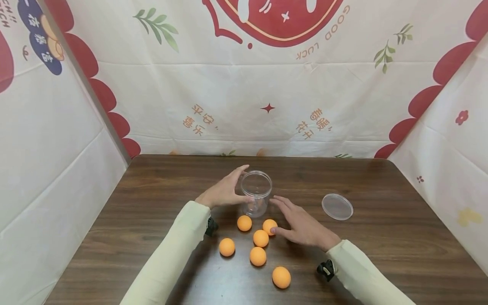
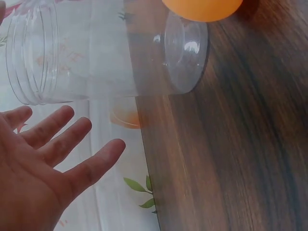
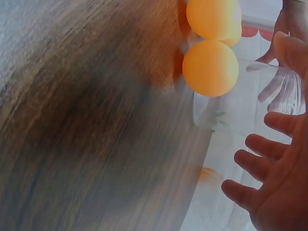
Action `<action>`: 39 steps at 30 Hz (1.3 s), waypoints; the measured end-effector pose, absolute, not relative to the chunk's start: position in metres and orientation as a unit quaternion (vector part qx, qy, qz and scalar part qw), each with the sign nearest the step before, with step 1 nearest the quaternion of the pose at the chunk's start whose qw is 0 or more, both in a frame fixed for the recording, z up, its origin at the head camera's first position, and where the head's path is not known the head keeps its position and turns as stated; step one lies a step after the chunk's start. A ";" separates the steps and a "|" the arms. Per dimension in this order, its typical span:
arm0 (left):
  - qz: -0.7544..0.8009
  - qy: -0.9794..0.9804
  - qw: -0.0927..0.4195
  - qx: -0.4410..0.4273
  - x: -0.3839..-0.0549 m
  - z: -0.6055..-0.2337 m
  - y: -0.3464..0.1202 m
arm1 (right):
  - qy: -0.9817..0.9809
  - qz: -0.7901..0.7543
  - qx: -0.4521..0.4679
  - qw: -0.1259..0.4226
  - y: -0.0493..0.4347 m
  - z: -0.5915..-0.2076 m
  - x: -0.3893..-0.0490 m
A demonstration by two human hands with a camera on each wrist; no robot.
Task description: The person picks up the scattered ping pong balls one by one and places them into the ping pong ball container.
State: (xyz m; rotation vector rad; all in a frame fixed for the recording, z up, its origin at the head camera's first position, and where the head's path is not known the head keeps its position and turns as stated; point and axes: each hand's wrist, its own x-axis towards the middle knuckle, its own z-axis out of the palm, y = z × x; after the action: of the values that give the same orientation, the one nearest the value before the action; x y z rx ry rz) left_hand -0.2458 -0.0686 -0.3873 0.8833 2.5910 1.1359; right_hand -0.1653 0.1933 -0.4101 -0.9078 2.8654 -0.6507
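A clear plastic jar (image 1: 256, 207) stands upright and uncapped on the table. My left hand (image 1: 225, 190) is at the jar's left side, fingers extended and spread, its thumb overlapping the jar in the head view. In the left wrist view, the fingers (image 2: 98, 166) reach out beside the jar wall (image 2: 110, 57). To the jar's right is my right hand (image 1: 303, 222), its fingers loosely extended and its thumb beside an orange ball (image 1: 269, 226). More orange balls lie in front of the jar, among them a ball (image 1: 244, 223) close to its base and another ball (image 3: 210, 68) in the right wrist view.
A round clear lid (image 1: 337, 206) lies flat on the brown wooden table (image 1: 171, 178), right of the jar. Nearest the person is one orange ball (image 1: 281, 277), with another ball (image 1: 226, 247) toward the left. A printed white cloth (image 1: 244, 106) hangs behind the table.
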 end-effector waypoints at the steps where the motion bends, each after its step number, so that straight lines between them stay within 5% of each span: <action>1: 0.384 0.871 0.090 0.294 -0.246 -0.388 -0.069 | 0.930 -0.213 -0.297 0.035 0.193 -0.410 -0.165; 39: 0.393 0.861 0.115 0.303 -0.253 -0.395 -0.066 | 0.905 -0.177 -0.382 0.055 0.183 -0.429 -0.168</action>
State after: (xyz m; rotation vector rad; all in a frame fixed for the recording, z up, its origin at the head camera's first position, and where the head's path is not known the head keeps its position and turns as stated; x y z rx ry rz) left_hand -0.2526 -0.0662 -0.3947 0.8868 2.5232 1.1513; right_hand -0.1684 0.1830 -0.4291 -1.1604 2.7479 -0.5368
